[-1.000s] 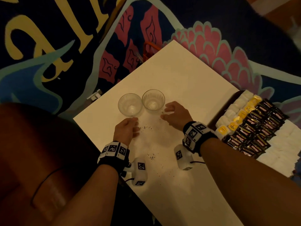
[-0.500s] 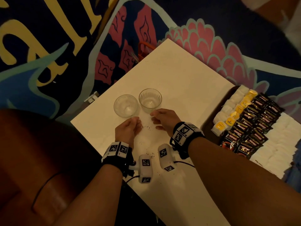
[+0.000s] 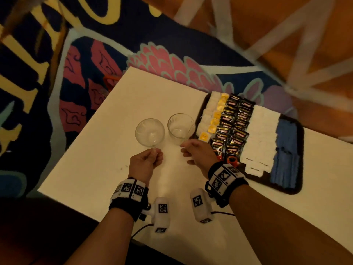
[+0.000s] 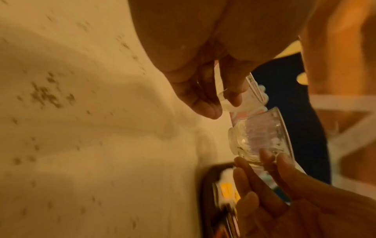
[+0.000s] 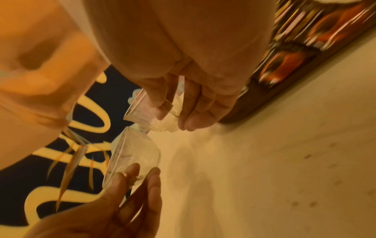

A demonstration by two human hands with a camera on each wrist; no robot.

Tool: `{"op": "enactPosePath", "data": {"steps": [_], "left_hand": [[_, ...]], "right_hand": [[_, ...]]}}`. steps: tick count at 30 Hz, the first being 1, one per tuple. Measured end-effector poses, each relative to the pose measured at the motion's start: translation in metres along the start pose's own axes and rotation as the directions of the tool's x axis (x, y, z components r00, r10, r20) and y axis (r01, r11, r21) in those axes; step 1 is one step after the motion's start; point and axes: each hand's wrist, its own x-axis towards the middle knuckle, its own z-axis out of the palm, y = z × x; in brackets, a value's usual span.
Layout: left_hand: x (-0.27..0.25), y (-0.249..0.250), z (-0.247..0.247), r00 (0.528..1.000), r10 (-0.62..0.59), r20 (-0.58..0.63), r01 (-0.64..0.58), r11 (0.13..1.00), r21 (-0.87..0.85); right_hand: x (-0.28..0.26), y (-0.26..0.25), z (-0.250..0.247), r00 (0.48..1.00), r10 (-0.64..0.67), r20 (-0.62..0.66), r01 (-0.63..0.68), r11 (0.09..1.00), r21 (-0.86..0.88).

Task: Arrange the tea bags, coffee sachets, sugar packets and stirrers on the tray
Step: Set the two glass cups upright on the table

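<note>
L hand (image 3: 146,162) now pinches near rim of L glass (image 3: 150,134); R hand (image 3: 198,154), fingers loosely spread, touches R glass (image 3: 181,128). Both glasses sit closer to tray (image 3: 298,188) vs 0.5 s ago, R one just beside it. Tea bags (image 3: 212,119), coffee sachets (image 3: 232,127), sugar packets (image 3: 261,138) in rows on tray. Stirrers: can't tell.

A white table (image 3: 118,146) stands on a dark patterned rug (image 3: 107,37); wood floor (image 3: 248,25) beyond, in dim warm light.
</note>
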Motion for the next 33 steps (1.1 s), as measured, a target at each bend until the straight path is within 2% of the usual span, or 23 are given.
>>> {"op": "enactPosePath", "data": {"steps": [4, 8, 13, 17, 20, 22, 27, 33], "left_hand": [[-0.027, -0.009, 0.073, 0.983, -0.014, 0.181, -0.005, 0.994, 0.105], [-0.060, -0.030, 0.159, 0.950, -0.076, 0.303, 0.009, 0.976, 0.218], [-0.112, -0.078, 0.268, 0.878, -0.163, 0.450, 0.031, 0.957, 0.287], [-0.151, -0.123, 0.344, 0.859, -0.218, 0.464, 0.064, 0.943, 0.326], [-0.173, -0.150, 0.388, 0.841, -0.250, 0.480, 0.069, 0.929, 0.364], [-0.179, -0.163, 0.408, 0.849, -0.247, 0.467, 0.050, 0.917, 0.395], [-0.181, -0.192, 0.440, 0.889, -0.196, 0.414, -0.015, 0.891, 0.454], [-0.173, -0.201, 0.454, 0.918, -0.161, 0.363, -0.062, 0.845, 0.532]], "right_hand": [[-0.029, 0.022, -0.079, 0.989, 0.010, -0.148, 0.000, 0.998, 0.069], [-0.060, 0.058, -0.171, 0.957, 0.047, -0.286, 0.002, 0.986, 0.169], [-0.097, 0.108, -0.290, 0.884, 0.095, -0.458, -0.004, 0.981, 0.196], [-0.117, 0.146, -0.366, 0.828, 0.185, -0.529, -0.024, 0.954, 0.298], [-0.123, 0.172, -0.410, 0.806, 0.227, -0.547, -0.027, 0.937, 0.348], [-0.121, 0.186, -0.430, 0.796, 0.250, -0.551, -0.045, 0.933, 0.357], [-0.108, 0.209, -0.462, 0.806, 0.273, -0.525, -0.073, 0.926, 0.370], [-0.087, 0.212, -0.472, 0.842, 0.266, -0.469, -0.080, 0.922, 0.380]]}}
